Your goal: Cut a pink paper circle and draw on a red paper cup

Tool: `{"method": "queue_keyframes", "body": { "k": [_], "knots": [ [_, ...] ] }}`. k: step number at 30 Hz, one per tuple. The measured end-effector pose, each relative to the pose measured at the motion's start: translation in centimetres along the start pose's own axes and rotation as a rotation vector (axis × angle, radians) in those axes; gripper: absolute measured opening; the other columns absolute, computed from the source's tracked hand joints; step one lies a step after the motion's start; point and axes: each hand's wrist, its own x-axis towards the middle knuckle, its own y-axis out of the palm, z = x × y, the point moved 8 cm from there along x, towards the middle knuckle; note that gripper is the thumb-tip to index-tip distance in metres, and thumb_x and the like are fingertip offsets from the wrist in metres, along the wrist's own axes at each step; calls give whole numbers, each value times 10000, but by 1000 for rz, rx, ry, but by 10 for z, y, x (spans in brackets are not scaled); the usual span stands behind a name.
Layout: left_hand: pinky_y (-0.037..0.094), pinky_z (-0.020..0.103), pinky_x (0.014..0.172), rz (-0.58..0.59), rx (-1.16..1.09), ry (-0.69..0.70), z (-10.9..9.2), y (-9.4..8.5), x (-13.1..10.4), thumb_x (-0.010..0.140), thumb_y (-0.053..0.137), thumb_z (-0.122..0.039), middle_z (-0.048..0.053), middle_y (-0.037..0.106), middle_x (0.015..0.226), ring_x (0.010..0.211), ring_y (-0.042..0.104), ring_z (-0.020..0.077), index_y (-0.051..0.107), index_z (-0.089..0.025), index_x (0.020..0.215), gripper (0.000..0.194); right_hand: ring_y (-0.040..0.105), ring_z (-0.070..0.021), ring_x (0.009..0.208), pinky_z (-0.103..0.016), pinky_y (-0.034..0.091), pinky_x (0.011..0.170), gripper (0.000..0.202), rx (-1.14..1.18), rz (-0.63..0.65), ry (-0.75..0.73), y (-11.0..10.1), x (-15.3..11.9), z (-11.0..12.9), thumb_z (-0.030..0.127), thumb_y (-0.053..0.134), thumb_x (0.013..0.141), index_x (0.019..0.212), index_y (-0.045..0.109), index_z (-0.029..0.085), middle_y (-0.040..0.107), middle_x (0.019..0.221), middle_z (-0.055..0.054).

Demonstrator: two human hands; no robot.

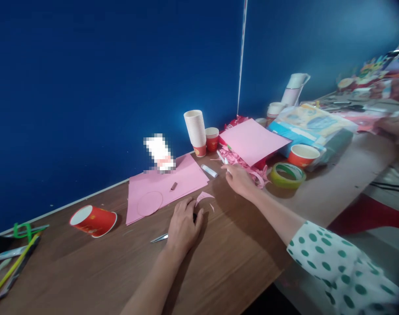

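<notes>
The left hand covers the scissors, blades toward eight o'clock, best kept flat; the right hand meets a white pen-like item at eleven, calling for a light touch; whether either hand's fingers grasp, I cannot tell.

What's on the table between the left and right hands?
Two pink paper scraps lie on the table between the left hand and the right hand, in the head view.
</notes>
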Motion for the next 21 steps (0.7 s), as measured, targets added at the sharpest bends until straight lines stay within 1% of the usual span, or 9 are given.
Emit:
{"method": "queue_keyframes", "body": {
  "k": [4,7,10,12,14,16,17,19,21],
  "knots": [
    [408,415,949,-2,17,30,-1,2,0,860,436,-319,118,585,1103,1052,504,236,581,-125,1074,323,602,-242,815,-355,440,711,412,-123,53,53,3,-4,-8,200,430,853,1257,465,270,543,1069,-122],
    [412,424,941,-11,14,36,-2,0,0,861,432,-321,119,589,1096,1042,510,240,579,-131,1078,323,604,-255,816,-359,440,682,469,-193,82,68,5,-5,-7,236,436,863,1323,368,299,519,1101,-125],
    [420,433,918,-8,-12,24,-3,-1,0,866,418,-317,114,588,1086,1023,518,238,545,-147,1122,333,604,-257,817,-366,445,679,479,-245,99,72,1,-6,-3,272,444,872,1338,333,294,499,1141,-134],
    [422,438,907,-17,-31,3,-2,-2,-1,865,419,-316,111,581,1101,1026,516,242,498,-157,1181,363,584,-282,896,-384,442,715,499,-274,86,67,-6,-10,3,297,455,875,1351,313,263,473,1190,-156],
    [419,446,911,-29,-42,-18,0,-3,-2,862,424,-328,117,568,1138,1049,505,252,453,-152,1227,406,527,-309,1017,-399,428,779,502,-299,30,24,-16,-16,15,312,460,880,1353,313,232,451,1235,-167],
    [423,448,905,-35,-51,-27,2,-2,-3,858,431,-344,121,560,1157,1058,502,260,432,-147,1240,429,506,-290,1052,-377,425,809,410,-301,-38,-88,-22,-26,35,320,431,900,1293,401,206,493,1204,-151],
    [428,446,899,-35,-57,-27,2,-2,-3,857,434,-347,119,560,1155,1053,506,260,428,-151,1241,431,529,-258,1017,-343,436,793,349,-280,-18,-156,-20,-31,45,328,397,917,1233,466,196,529,1160,-138],
    [434,441,890,-39,-62,-19,2,-1,-4,855,436,-340,115,565,1145,1040,517,256,426,-160,1239,424,578,-204,910,-283,450,745,281,-260,126,-276,-3,-42,63,334,386,925,1051,585,179,593,1038,-110],
    [431,435,896,-49,-51,-13,2,-2,-4,855,437,-328,120,564,1148,1046,516,254,421,-153,1242,425,603,-197,838,-266,454,706,251,-294,221,-337,11,-49,73,307,433,906,908,633,157,624,936,-102]
  ]
}}
